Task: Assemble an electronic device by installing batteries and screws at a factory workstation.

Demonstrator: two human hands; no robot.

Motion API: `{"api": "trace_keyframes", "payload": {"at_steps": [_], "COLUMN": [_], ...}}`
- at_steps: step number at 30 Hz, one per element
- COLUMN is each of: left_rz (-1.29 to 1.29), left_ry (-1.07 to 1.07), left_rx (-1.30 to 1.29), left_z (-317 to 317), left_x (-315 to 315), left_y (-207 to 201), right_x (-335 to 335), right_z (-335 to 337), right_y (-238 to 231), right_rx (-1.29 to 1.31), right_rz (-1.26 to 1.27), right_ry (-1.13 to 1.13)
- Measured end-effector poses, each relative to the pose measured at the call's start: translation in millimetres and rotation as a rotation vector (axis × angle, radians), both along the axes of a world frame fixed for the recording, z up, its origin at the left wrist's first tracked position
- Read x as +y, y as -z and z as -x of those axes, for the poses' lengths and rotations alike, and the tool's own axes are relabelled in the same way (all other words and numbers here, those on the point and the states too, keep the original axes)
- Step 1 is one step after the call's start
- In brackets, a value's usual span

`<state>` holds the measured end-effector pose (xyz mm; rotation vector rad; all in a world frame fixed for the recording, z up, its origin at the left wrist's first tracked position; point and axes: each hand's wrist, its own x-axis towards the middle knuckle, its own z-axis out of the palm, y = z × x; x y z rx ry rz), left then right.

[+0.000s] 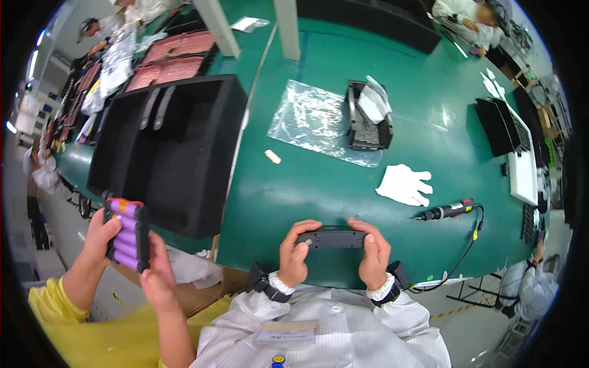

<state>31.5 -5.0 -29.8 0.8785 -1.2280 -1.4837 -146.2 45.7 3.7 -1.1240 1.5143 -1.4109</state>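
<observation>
A long black plastic casing (335, 240) lies level between my hands, close to the table's near edge. My left hand (294, 256) grips its left end, thumb on the near face by a small round light spot. At the opposite end my right hand (374, 256) holds it with thumb in front and fingers behind. The casing's underside and far side are hidden. Beyond it to the right are a white glove (405, 185) and a black electric screwdriver (446, 211) with a cable.
On my left a co-worker in yellow holds a battery pack (129, 236) with purple cells. A large black divided tray (175, 153) stands nearby. Farther back lie a clear plastic bag (307, 119) and a black bin (369, 132) of small parts. Other people work around the table.
</observation>
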Motion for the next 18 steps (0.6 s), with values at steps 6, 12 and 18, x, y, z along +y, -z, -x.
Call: {"api": "trace_keyframes", "payload": {"at_steps": [6,12,18], "left_rz": [0.025,0.107,0.110], "left_ry": [0.002,-0.012,0.049], "left_rx": [-0.010,-0.004,-0.029], "left_z": [1.4,4.5,-1.2], "left_x": [-4.4,-5.4,-4.9], "left_y": [3.0,4.2,12.2], "right_x": [-5.1,-7.2,-11.7], "right_z": [-0.6,-2.0,30.8], "right_y": [-1.9,-0.5,-6.5], "right_rx": [0.007,0.063,0.057], "right_rz": [-0.010,0.077,-0.009], "right_ry": [0.006,0.041,-0.211]}}
